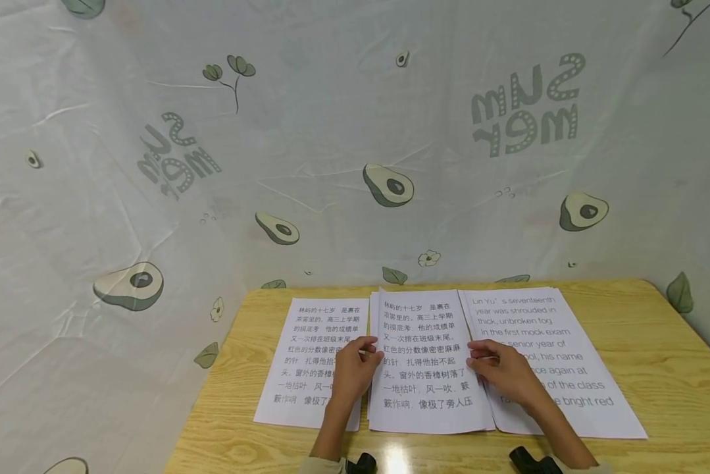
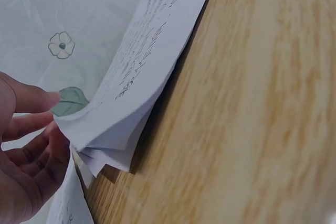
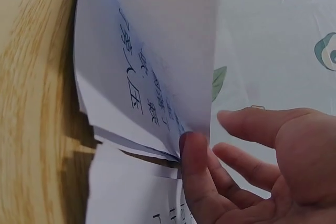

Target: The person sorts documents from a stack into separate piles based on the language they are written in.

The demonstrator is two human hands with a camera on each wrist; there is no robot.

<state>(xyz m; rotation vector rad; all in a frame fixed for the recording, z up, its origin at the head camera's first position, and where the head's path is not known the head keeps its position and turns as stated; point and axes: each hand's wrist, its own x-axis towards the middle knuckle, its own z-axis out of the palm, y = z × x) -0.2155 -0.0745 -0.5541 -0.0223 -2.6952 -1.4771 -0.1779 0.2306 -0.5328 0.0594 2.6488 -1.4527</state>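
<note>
A stack of printed white sheets [image 1: 420, 395] with Chinese text lies on the wooden table between both hands. My left hand [image 1: 353, 372] is at the stack's left edge; in the left wrist view its fingertips meet the side of the raised pages [image 2: 142, 82]. On the opposite side my right hand [image 1: 503, 372] touches the right edge with its fingertips. The right wrist view shows the top sheet [image 3: 194, 35] bent steeply upward, one finger [image 3: 194, 153] overlapping its edge and the thumb [image 3: 252, 124] apart from it. Lower sheets fan out slightly.
Left of the stack lies another Chinese-text sheet [image 1: 307, 368], partly under the left hand. To the right are English-text sheets [image 1: 591, 388], partly covered by the right hand. The wooden table [image 1: 645, 336] meets an avocado-print cloth [image 1: 331, 131] behind.
</note>
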